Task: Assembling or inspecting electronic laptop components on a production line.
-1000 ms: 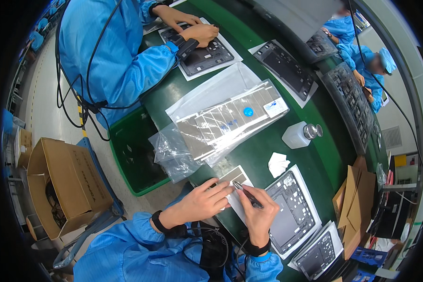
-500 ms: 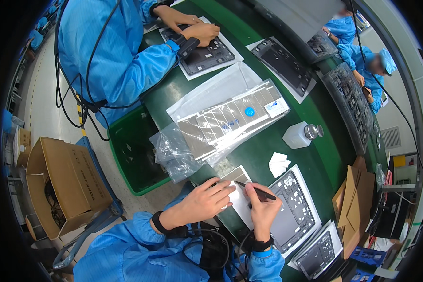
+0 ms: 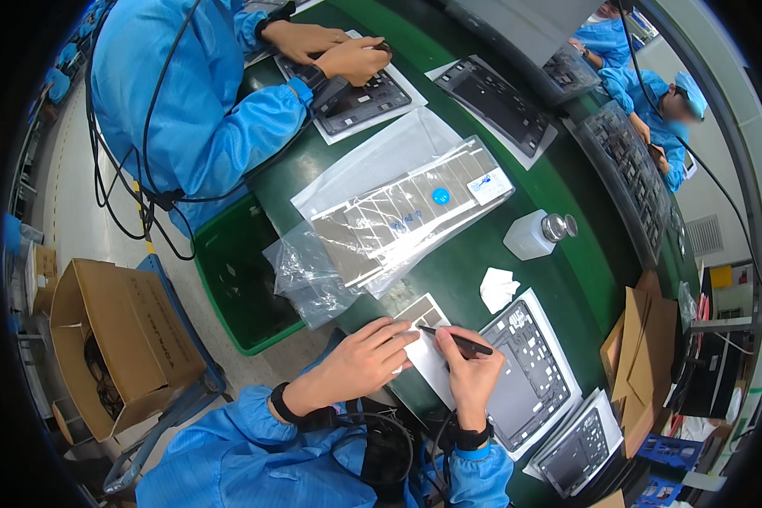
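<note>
My right hand (image 3: 472,372) grips black tweezers (image 3: 470,344), their tips touching or just over a white backing sheet (image 3: 432,360) with grey-brown patches at its far end. My left hand (image 3: 368,357) has its fingers curled at the sheet's left edge, holding it; the thumb is mostly hidden. Right of my right hand lies a dark tablet frame (image 3: 525,372) on white paper, dotted with small white and black parts. A crumpled white wipe (image 3: 498,289) sits beyond the sheet.
A bagged stack of grey-brown sheets (image 3: 411,216) lies ahead, near a white pump bottle (image 3: 533,235). A green bin (image 3: 237,279) stands at the left, by a cardboard box (image 3: 123,339). A co-worker's hands (image 3: 347,55) work on another frame. Another tablet frame (image 3: 576,453) lies lower right.
The whole view has shifted slightly. My right hand has tilted the tweezers a little, and more of the sheet's grey-brown patches show. My left hand keeps its hold.
</note>
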A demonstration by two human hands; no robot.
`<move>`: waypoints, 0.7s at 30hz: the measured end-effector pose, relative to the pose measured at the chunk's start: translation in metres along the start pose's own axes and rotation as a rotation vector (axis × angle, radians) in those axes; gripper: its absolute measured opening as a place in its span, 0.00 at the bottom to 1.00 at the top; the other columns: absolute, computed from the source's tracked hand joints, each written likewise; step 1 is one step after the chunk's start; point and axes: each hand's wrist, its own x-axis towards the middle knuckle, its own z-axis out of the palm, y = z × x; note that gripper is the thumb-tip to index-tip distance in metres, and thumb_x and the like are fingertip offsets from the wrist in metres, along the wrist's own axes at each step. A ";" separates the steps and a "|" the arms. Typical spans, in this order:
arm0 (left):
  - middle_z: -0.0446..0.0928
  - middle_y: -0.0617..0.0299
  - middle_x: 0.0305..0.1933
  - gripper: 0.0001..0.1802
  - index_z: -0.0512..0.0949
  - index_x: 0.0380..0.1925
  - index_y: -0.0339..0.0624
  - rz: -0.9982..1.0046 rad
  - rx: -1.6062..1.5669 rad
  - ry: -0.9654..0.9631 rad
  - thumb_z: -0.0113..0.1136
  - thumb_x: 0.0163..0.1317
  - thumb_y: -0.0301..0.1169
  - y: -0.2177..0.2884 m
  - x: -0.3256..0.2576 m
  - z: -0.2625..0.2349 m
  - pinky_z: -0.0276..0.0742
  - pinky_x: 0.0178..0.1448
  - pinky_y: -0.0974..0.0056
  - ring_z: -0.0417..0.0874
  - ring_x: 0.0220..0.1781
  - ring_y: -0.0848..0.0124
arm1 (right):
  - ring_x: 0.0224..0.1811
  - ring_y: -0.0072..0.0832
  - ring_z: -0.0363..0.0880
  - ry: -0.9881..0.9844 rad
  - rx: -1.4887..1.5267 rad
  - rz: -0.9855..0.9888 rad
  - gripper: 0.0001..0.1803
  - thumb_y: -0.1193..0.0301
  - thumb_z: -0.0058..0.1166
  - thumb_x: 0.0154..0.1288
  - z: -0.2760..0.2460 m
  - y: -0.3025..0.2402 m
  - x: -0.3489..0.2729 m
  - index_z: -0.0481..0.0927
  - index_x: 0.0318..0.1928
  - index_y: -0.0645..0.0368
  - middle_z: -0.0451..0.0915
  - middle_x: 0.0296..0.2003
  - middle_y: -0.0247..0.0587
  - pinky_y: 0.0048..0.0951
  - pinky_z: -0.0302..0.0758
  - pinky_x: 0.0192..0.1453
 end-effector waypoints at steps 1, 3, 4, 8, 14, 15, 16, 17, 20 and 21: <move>0.80 0.54 0.58 0.12 0.81 0.39 0.34 0.004 -0.002 -0.002 0.67 0.63 0.33 0.001 0.001 -0.001 0.73 0.68 0.53 0.78 0.63 0.57 | 0.31 0.18 0.85 0.004 0.001 0.001 0.08 0.73 0.72 0.61 0.000 0.000 0.000 0.90 0.38 0.66 0.88 0.30 0.37 0.19 0.79 0.38; 0.79 0.53 0.60 0.12 0.80 0.38 0.34 -0.057 -0.038 -0.017 0.66 0.62 0.32 0.003 0.003 -0.003 0.74 0.67 0.53 0.79 0.61 0.58 | 0.30 0.19 0.85 -0.017 0.026 -0.026 0.08 0.73 0.73 0.61 -0.001 0.002 -0.001 0.90 0.38 0.66 0.88 0.30 0.38 0.19 0.78 0.37; 0.79 0.53 0.60 0.12 0.80 0.38 0.34 -0.053 -0.037 -0.018 0.66 0.62 0.32 0.002 0.004 -0.005 0.74 0.67 0.53 0.79 0.61 0.58 | 0.30 0.19 0.85 -0.014 0.028 -0.028 0.08 0.73 0.73 0.61 -0.001 0.002 -0.001 0.90 0.38 0.66 0.88 0.30 0.38 0.19 0.78 0.37; 0.77 0.52 0.63 0.11 0.79 0.36 0.34 -0.047 -0.023 -0.046 0.66 0.61 0.31 0.001 0.007 -0.005 0.74 0.64 0.54 0.79 0.59 0.58 | 0.30 0.19 0.85 -0.017 -0.068 -0.068 0.09 0.73 0.73 0.60 -0.004 -0.004 -0.003 0.90 0.38 0.65 0.88 0.29 0.39 0.20 0.78 0.36; 0.76 0.52 0.66 0.11 0.79 0.36 0.34 -0.038 0.046 -0.081 0.67 0.58 0.30 0.003 0.007 -0.005 0.72 0.64 0.57 0.77 0.61 0.60 | 0.30 0.19 0.85 -0.047 -0.079 -0.052 0.09 0.72 0.72 0.60 -0.004 -0.003 -0.002 0.90 0.37 0.65 0.88 0.30 0.39 0.21 0.79 0.37; 0.76 0.53 0.66 0.11 0.80 0.36 0.34 -0.044 0.052 -0.082 0.67 0.58 0.30 0.004 0.007 -0.006 0.72 0.64 0.57 0.77 0.61 0.61 | 0.30 0.19 0.85 -0.051 -0.025 -0.023 0.08 0.72 0.72 0.61 -0.005 0.001 -0.001 0.90 0.37 0.65 0.88 0.30 0.38 0.21 0.79 0.37; 0.76 0.53 0.66 0.11 0.80 0.36 0.34 -0.046 0.053 -0.084 0.67 0.58 0.30 0.003 0.007 -0.007 0.72 0.64 0.57 0.77 0.61 0.61 | 0.30 0.19 0.85 -0.052 -0.024 -0.021 0.08 0.72 0.72 0.61 -0.005 0.001 -0.001 0.90 0.37 0.65 0.88 0.30 0.38 0.21 0.79 0.37; 0.77 0.54 0.66 0.11 0.80 0.36 0.34 -0.059 0.029 -0.092 0.67 0.58 0.30 0.003 0.008 -0.008 0.72 0.64 0.57 0.76 0.61 0.61 | 0.30 0.19 0.85 -0.065 -0.014 0.005 0.08 0.72 0.72 0.61 -0.006 0.002 -0.001 0.90 0.37 0.65 0.88 0.30 0.38 0.21 0.79 0.38; 0.77 0.55 0.66 0.09 0.79 0.34 0.34 -0.078 -0.023 -0.091 0.67 0.59 0.28 0.004 0.011 -0.012 0.72 0.63 0.56 0.77 0.60 0.61 | 0.31 0.19 0.85 -0.087 0.038 0.059 0.08 0.73 0.72 0.60 -0.007 0.002 -0.002 0.90 0.37 0.65 0.89 0.31 0.39 0.21 0.80 0.38; 0.77 0.56 0.66 0.08 0.78 0.32 0.34 -0.084 -0.052 -0.080 0.66 0.60 0.27 0.006 0.013 -0.012 0.73 0.63 0.55 0.78 0.59 0.60 | 0.31 0.20 0.85 -0.098 0.079 0.084 0.07 0.73 0.72 0.60 -0.009 0.001 -0.003 0.90 0.37 0.64 0.89 0.31 0.39 0.21 0.79 0.38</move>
